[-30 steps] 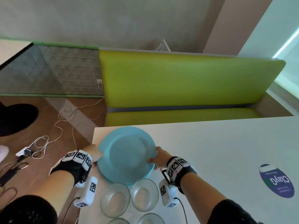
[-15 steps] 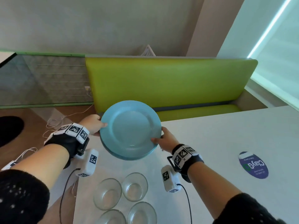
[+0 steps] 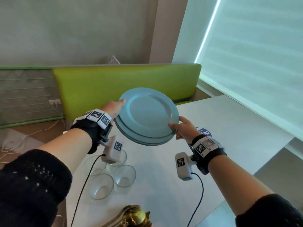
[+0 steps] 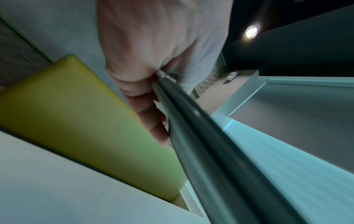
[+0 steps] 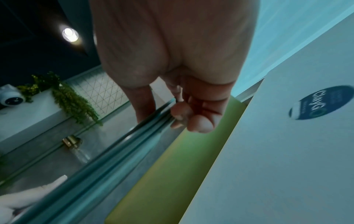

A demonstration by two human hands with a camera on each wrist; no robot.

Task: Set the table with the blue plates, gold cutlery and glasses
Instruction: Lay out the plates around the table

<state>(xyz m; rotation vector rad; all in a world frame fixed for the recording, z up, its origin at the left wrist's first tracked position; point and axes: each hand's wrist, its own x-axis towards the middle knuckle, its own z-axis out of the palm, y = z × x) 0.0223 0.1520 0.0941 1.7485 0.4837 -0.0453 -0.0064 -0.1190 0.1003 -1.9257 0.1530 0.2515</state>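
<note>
Head view, nearest us: gold cutlery lay at the white table's near edge, with four glasses just beyond. Above the table we held a stack of blue plates clear of it, tilted. Our left hand and right hand pinched opposite rims, thumbs on top, fingers curled beneath; the stack seemed two or three deep. A green bench stood behind.

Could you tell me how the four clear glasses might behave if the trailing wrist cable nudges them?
The clear, short, round glasses are probably light and easily slid on the smooth white table. Clustered closely, they would likely knock together. Being squat, they seem unlikely to tip.
</note>
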